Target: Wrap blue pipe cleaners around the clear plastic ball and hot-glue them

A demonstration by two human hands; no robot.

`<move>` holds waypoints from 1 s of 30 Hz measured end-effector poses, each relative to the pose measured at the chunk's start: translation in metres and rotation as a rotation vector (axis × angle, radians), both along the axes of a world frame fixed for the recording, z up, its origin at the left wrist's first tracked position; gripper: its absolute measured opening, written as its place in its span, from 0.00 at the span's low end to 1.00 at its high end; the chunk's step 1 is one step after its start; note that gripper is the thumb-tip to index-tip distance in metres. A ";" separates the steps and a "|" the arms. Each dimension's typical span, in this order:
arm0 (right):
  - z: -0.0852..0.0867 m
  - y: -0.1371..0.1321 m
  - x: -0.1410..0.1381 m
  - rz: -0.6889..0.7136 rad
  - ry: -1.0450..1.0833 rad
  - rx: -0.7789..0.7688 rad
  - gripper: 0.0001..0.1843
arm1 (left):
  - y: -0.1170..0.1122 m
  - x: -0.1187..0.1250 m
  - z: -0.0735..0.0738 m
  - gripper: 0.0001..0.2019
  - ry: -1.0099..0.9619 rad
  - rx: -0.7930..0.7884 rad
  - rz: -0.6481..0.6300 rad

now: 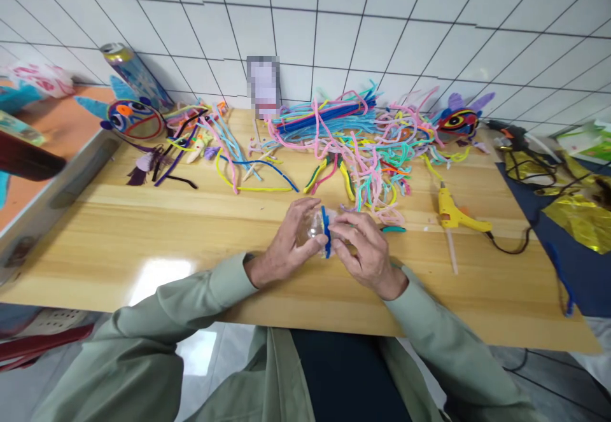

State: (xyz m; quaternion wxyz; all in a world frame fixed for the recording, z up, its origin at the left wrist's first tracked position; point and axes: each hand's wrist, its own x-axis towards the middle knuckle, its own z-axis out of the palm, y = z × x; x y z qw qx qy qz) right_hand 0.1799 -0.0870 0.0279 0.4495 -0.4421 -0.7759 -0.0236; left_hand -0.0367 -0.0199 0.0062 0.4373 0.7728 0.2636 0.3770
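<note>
My left hand [291, 242] is wrapped round a clear plastic piece [312, 230], which looks like part of a cut bottle. A blue pipe cleaner [326, 234] runs around it as a band. From the other side, my right hand [363, 248] has its fingers closed at the piece's edge, touching near the blue band. Whether those fingertips pinch something small is hidden. Just beyond both hands, pliers with yellow and green handles [347, 179] lie among loose pipe cleaners.
A heap of coloured pipe cleaners [329, 119] lies along the tiled wall. A yellow glue gun [458, 214] with its cord lies at right. Decorated fish-like crafts [136, 119] stand at the back, beside a tall can [136, 75]. A phone-like blurred object [264, 84] leans on the wall.
</note>
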 end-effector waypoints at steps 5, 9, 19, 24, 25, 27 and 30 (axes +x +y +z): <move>0.001 -0.003 0.000 0.004 0.024 0.009 0.16 | -0.003 0.004 0.002 0.29 -0.006 -0.258 -0.036; 0.005 -0.006 0.001 -0.015 0.080 -0.076 0.15 | -0.006 0.004 0.009 0.27 0.008 -0.206 -0.052; 0.009 -0.007 -0.004 -0.039 0.123 -0.131 0.12 | -0.003 0.007 0.014 0.23 0.014 0.076 -0.014; 0.009 -0.008 -0.006 -0.032 0.129 -0.101 0.14 | -0.003 0.007 0.015 0.22 0.003 0.084 -0.016; 0.009 -0.009 -0.006 -0.031 0.128 -0.097 0.15 | -0.003 0.007 0.016 0.22 0.000 0.080 -0.020; 0.008 -0.009 -0.006 -0.034 0.120 -0.100 0.15 | -0.003 0.006 0.017 0.22 0.001 0.058 -0.026; 0.007 -0.010 -0.006 -0.038 0.118 -0.112 0.17 | -0.003 0.004 0.018 0.23 0.011 0.013 -0.035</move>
